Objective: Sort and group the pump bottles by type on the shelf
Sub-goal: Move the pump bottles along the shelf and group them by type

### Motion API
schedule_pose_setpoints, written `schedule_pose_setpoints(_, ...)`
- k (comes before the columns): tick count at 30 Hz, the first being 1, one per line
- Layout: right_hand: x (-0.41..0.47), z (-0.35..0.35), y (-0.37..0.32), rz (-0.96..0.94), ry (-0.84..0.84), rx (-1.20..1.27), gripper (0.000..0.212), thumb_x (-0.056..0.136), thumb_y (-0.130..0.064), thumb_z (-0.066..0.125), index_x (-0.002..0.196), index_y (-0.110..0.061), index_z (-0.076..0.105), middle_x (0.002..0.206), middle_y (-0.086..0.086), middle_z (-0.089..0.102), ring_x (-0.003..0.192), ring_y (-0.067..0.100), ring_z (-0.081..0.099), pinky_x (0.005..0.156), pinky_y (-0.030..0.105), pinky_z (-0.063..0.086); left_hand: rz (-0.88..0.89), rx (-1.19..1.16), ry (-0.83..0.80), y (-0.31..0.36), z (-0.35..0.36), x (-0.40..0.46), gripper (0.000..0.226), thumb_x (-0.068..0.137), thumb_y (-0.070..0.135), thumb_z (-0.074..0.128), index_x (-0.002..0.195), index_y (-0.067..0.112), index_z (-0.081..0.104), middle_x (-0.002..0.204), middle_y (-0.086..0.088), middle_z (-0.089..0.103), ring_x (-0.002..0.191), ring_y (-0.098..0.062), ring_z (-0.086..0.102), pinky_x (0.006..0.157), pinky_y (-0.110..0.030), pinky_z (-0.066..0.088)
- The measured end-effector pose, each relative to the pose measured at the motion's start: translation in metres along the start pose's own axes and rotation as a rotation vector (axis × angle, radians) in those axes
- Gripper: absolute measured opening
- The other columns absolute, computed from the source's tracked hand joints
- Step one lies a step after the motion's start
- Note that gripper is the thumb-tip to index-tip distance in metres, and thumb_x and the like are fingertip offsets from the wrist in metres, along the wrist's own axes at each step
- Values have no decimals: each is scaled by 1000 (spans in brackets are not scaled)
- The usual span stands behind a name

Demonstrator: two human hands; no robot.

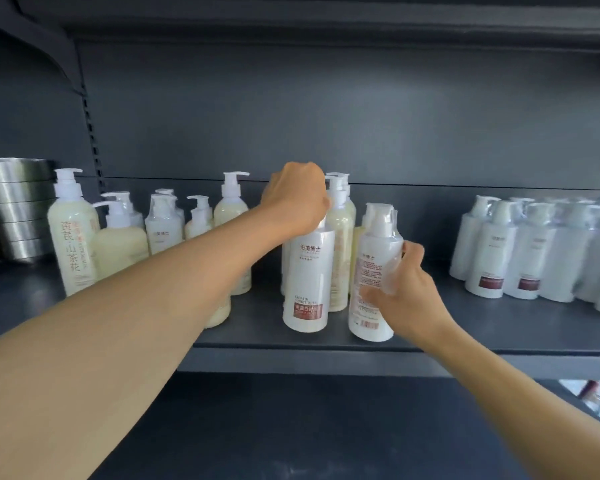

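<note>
Mid-sort, pulling white bottles from the cream group; left hand [297,199] clamped over pump of white bottle [309,282] mid-shelf [257,337]; right hand [400,289] curled round second bottle [374,271] beside it; next, probably carry both right to white group [520,251]

At twelve o'clock from your hands, the shelf [291,344] and its back panel [326,116] are one flat dark grey, without pattern. At nine o'clock you have cream-yellow bottles [73,233] with white pumps, the tallest lettered in orange-brown characters. Further at nine o'clock the stacked metal tins [14,209] are brushed silver. The bottle under your left hand [307,278] is white with dark lettering and a brick-red label patch low down; the bottle in your right hand [373,271] is white with fine reddish print. At three o'clock the white bottles [520,251] carry dark red patches.
</note>
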State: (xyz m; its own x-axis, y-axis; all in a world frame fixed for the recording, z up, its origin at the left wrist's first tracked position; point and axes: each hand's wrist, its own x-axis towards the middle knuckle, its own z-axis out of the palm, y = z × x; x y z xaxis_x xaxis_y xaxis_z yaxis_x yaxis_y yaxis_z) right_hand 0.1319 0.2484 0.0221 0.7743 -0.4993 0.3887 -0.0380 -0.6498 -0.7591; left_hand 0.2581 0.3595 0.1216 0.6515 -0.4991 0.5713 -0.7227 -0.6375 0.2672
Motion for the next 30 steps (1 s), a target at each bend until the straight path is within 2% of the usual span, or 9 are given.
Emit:
schedule_pose_setpoints(3, -3, -34, 15, 60, 42, -27, 58, 85, -5, 63, 126, -12, 23, 104, -6, 43, 92, 16, 46, 75, 27, 36, 33, -23, -24, 29, 16, 1, 17, 87, 17, 56, 90, 5, 67, 101, -11, 66, 93, -32, 59, 64, -29, 38)
schedule_pose_setpoints(8, -2, -85, 52, 137, 78, -61, 49, 86, -5, 61, 116, -15, 24, 107, -2, 43, 96, 19, 44, 78, 30, 36, 59, -125, -58, 80, 48, 6, 18, 87, 18, 57, 78, 3, 63, 81, -8, 63, 81, -30, 57, 56, -28, 36)
schedule_pose_setpoints(12, 5, -120, 85, 165, 72, -82, 60, 85, -6, 61, 128, -11, 20, 112, -1, 44, 99, 20, 45, 80, 30, 36, 61, -166, -67, 119, 77, 14, 22, 86, 17, 58, 66, 6, 57, 79, -9, 62, 83, -34, 57, 60, -29, 37)
schedule_pose_setpoints(16, 17, -146, 116, 176, 51, -84, 66, 85, -8, 62, 130, -17, 15, 114, 3, 48, 104, 25, 50, 81, 34, 41, 42, -159, -39, 154, 101, 23, 15, 86, 15, 56, 77, 5, 61, 90, -10, 66, 81, -30, 56, 62, -29, 38)
schedule_pose_setpoints(21, 31, -166, 138, 143, -35, -11, 64, 86, -5, 61, 129, -21, 15, 113, 1, 50, 108, 23, 51, 90, 37, 44, -11, -132, -23, 178, 119, 33, 26, 85, 13, 54, 61, 6, 46, 70, -8, 51, 68, -28, 45, 48, -27, 27)
schedule_pose_setpoints(23, 34, -171, 143, 130, -87, 47, 64, 87, -4, 60, 130, -23, 16, 119, 2, 51, 113, 22, 51, 95, 39, 44, -7, -126, -15, 181, 122, 35, 19, 83, 14, 55, 69, 2, 57, 80, -11, 62, 73, -29, 53, 52, -28, 37)
schedule_pose_setpoints(26, 38, -173, 150, 117, -139, 127, 64, 87, -1, 58, 133, -18, 17, 119, 0, 51, 116, 21, 51, 97, 38, 44, 6, -139, 0, 179, 122, 33, 22, 82, 19, 55, 88, 1, 66, 96, -11, 69, 90, -32, 62, 72, -37, 51)
schedule_pose_setpoints(28, 38, -172, 152, 123, -142, 173, 62, 86, -1, 61, 131, -14, 21, 107, -4, 50, 109, 16, 53, 92, 33, 45, -5, -150, -7, 175, 121, 27, 25, 83, 27, 57, 97, 7, 65, 100, -6, 68, 96, -28, 60, 81, -40, 52)
schedule_pose_setpoints(30, 37, -165, 154, 113, -102, 129, 67, 79, -12, 71, 126, -15, 24, 112, -1, 42, 110, 14, 46, 93, 31, 43, -65, -224, -56, 168, 122, 19, 37, 81, 38, 62, 111, 17, 56, 105, 2, 64, 99, -21, 57, 84, -37, 50)
